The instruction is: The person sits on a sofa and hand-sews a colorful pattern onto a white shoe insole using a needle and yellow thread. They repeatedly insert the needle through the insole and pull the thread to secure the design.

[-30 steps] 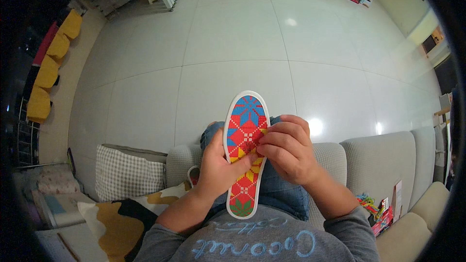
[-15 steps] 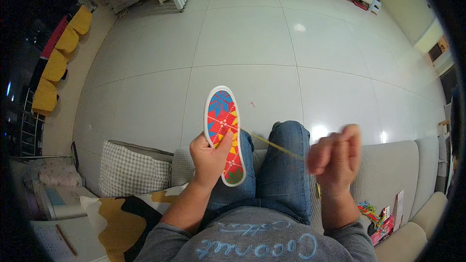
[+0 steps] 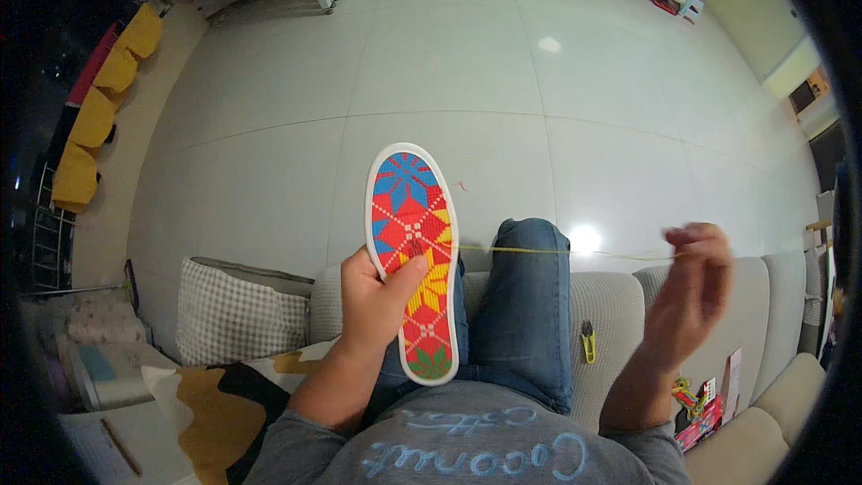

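My left hand (image 3: 375, 302) grips an embroidered insole (image 3: 408, 198) by its left edge, thumb lying across the stitched face. The insole is long and white-rimmed, with blue, red, yellow and green patterns, and stands nearly upright over my lap. From its right edge a yellow thread (image 3: 530, 251) runs taut across my knee to my right hand (image 3: 696, 292). That hand is raised off to the right, its fingers bent together on the thread and slightly blurred. Whether a needle is between them cannot be made out.
Yellow thread snips (image 3: 588, 342) lie on the grey sofa (image 3: 611, 305) beside my right thigh. Farther right are bundled coloured threads (image 3: 690, 397) and a pink-red packet (image 3: 700, 427). A checked cushion (image 3: 238, 314) and a patterned cushion (image 3: 211, 413) sit at my left. Pale floor tiles stretch ahead.
My right hand has moved farther right, drawing the thread straighter and longer. The insole has come closer and looks larger. The snips, mostly hidden before, now show fully.
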The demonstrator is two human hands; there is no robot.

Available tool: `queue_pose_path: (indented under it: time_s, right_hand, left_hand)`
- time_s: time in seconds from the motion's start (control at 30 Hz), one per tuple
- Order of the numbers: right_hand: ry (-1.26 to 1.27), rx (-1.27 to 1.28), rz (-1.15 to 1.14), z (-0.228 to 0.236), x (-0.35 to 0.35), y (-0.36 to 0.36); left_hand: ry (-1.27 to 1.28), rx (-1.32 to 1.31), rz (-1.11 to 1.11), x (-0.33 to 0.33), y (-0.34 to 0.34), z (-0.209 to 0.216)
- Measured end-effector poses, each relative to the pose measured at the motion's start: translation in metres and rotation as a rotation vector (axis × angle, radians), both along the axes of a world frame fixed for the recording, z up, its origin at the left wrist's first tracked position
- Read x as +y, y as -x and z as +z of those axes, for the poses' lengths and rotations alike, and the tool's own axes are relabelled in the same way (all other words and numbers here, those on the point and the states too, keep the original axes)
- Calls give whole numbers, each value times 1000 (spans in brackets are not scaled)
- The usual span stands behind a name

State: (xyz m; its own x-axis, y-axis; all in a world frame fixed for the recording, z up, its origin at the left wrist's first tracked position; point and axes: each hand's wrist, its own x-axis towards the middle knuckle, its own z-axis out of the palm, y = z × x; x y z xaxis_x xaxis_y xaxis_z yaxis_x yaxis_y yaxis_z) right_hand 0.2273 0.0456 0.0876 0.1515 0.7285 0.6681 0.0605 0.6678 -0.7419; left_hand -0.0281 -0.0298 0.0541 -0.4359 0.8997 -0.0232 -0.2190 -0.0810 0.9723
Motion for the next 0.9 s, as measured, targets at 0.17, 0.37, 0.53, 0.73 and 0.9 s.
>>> queue_pose_path:
  time_s: [0.17,0.37,0.53,0.73,0.9]
  right_hand:
    - [-178,-538,238,13,-22,50]
    - [-134,-532,371,8,-28,72]
    - [-121,-513,364,6,-27,74]
    - [-122,-516,364,6,-26,75]
    - [-123,-545,370,8,-26,74]
  left_hand:
    - [-33,39,-102,-17,-10,19]
    - [-58,42,-135,-22,-15,29]
    - [-95,74,-161,-21,-16,31]
    - [-121,103,-157,-20,-17,31]
    - [-134,281,-115,-21,-17,28]
